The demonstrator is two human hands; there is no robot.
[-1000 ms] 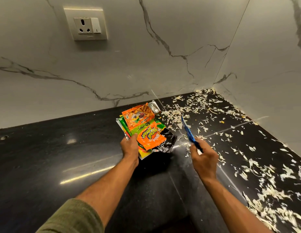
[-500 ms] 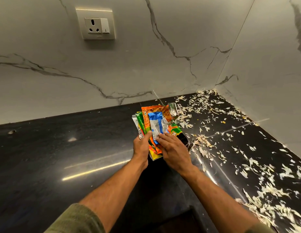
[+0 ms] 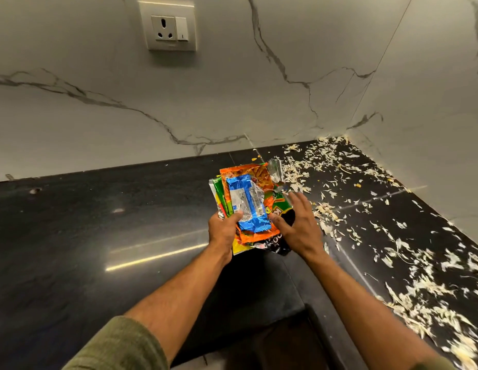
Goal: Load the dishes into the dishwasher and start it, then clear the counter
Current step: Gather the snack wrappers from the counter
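Head view shows a black counter in a corner of marble walls. The left hand grips a stack of empty wrappers just above the counter, thumb pressed on the blue wrapper that lies on top. The right hand is beside the stack with fingers spread and nearly straight; it holds nothing, and I cannot tell if the fingertips touch the wrappers.

No dishes and no dishwasher are visible here. To my judgement the step in hand is the clearing of the counter, and the wrappers are already collected. What remains are the pale peels, which are scattered over the right part of the counter up to the corner.

The next move probably calls for carrying the stack to a bin, which is not visible, or for sweeping the peels together with the free right hand. The peels are small and light, so they need a flat sweeping motion, not picking one by one.
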